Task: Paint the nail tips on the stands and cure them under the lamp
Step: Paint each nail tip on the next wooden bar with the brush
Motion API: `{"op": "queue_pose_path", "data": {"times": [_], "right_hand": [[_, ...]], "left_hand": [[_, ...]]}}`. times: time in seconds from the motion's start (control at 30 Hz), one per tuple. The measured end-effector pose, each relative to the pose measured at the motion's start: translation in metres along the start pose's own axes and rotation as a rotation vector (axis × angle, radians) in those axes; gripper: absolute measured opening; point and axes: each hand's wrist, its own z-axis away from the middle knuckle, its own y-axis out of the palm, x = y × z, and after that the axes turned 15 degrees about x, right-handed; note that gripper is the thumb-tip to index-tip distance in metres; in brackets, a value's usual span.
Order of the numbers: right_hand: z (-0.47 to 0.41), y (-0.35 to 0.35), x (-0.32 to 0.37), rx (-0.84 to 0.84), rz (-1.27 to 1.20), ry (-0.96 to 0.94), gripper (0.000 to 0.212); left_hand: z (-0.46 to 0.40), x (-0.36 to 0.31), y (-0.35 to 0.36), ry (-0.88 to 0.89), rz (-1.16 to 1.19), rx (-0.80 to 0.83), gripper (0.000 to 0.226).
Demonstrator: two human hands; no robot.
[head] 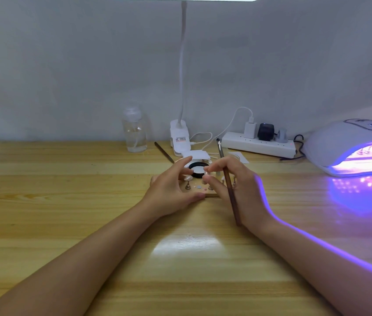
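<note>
A brush [228, 183] is gripped by the right hand [232, 188], whose fingers [207, 179] also pinch a nail tip [206, 174]; the left hand [171, 190] is relaxed, spread. The small stands [187, 186], at 12 o'clock on the table [66, 201], are judged light and tippy, best held by the stems. The lit lamp [353, 147] sits at 2 o'clock.

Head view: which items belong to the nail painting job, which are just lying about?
In the job:
- brown-handled brush in the right hand
- small metal nail-tip stands by the left hand
- white curing lamp glowing purple

Lying about:
- clear plastic bottle
- white power strip
- second brush on the wooden table
</note>
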Motion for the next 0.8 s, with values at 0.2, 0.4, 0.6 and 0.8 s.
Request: {"op": "queue_pose_path", "data": {"times": [0.2, 0.4, 0.6, 0.8], "right_hand": [[0.0003, 0.0010, -0.0024, 0.045, 0.008, 0.014, 0.022], [-0.0002, 0.0011, -0.0033, 0.045, 0.043, 0.009, 0.015], [0.0005, 0.0006, -0.0030, 0.029, 0.067, -0.010, 0.014], [-0.0009, 0.0014, -0.0056, 0.043, 0.105, -0.004, 0.017]], "left_hand": [[-0.0006, -0.0003, -0.0002, 0.046, -0.008, -0.048, 0.070], [-0.0023, 0.0011, -0.0006, -0.012, -0.053, -0.026, 0.072], [0.0011, -0.0039, -0.0005, 0.091, 0.011, -0.029, 0.063], [0.0031, -0.0053, -0.0006, 0.164, -0.028, -0.065, 0.062]]}}
